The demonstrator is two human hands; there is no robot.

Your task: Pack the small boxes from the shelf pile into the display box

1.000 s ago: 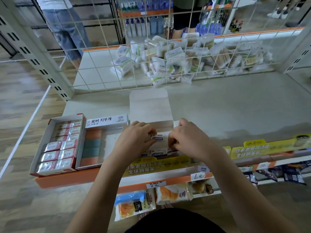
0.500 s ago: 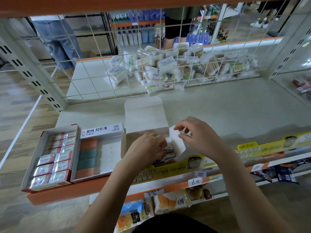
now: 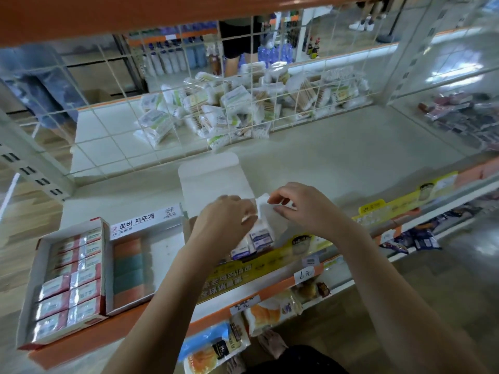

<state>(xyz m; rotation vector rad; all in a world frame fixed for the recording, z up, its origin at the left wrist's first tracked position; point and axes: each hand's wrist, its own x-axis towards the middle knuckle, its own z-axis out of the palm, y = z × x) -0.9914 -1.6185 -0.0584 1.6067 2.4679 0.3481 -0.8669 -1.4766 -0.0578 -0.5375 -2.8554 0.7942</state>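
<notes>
The white display box stands at the shelf's front edge with its lid folded back. Several small white boxes with blue labels stand in its right part. A white side flap rises at the box's right side. My right hand pinches that flap's top edge between thumb and fingers. My left hand hovers over the box, its fingers curled at the flap's left edge, and hides most of the inside.
Left of it sit an open eraser box with a Korean label and a tray of red-and-white packs. A wire grid backs the shelf, with cotton swab packs behind. An orange shelf edge hangs overhead. Snack bags lie below.
Both hands left the small boxes inside the display box and rose to its right side flap. My view moved closer under the upper shelf.
</notes>
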